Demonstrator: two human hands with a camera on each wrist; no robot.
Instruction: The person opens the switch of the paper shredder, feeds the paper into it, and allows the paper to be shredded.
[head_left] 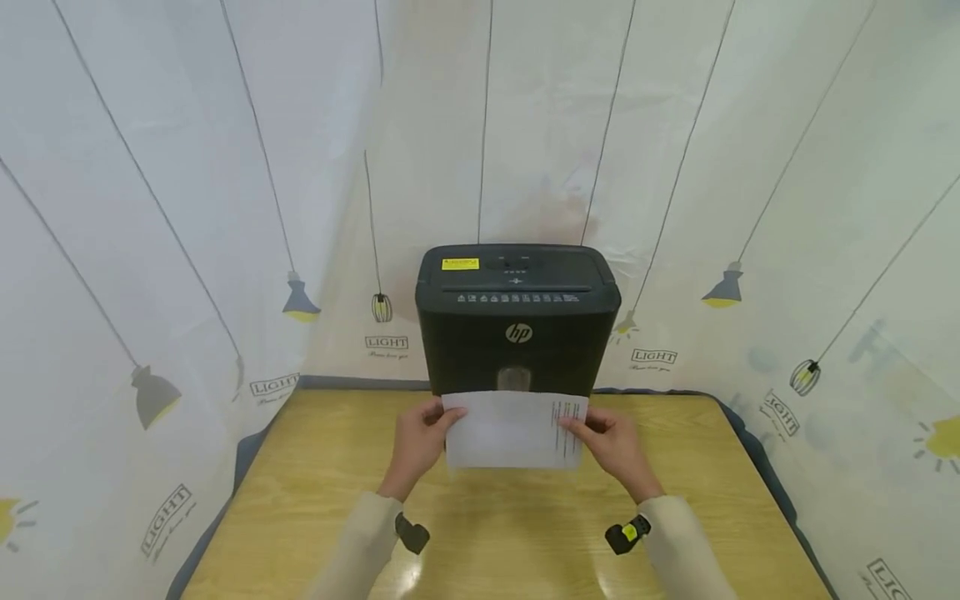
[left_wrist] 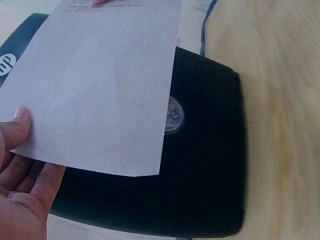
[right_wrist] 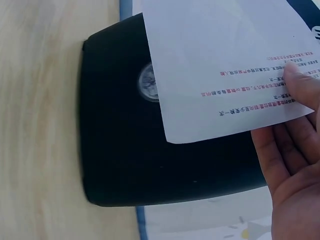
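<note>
A white sheet of paper point(head_left: 502, 433) spans the space between my two hands, with lines of printed text near its right end. My left hand point(head_left: 418, 437) pinches one short edge, thumb on top and fingers beneath, as the left wrist view shows. At the opposite edge my right hand point(head_left: 611, 442) pinches the sheet the same way, its thumb over the print point(right_wrist: 280, 85). Behind the paper stands a black HP paper shredder point(head_left: 517, 350), upright, with a feed slot point(head_left: 517, 289) across its top. The sheet hides the shredder's lower front.
The shredder rests on a wood-grain table point(head_left: 300, 500), at its back edge. A pale cloth point(head_left: 187, 125) printed with hanging lamps rises behind and at both sides. A yellow label point(head_left: 461, 264) is stuck on the shredder's top. Both wrists wear black straps with small devices point(head_left: 411, 533).
</note>
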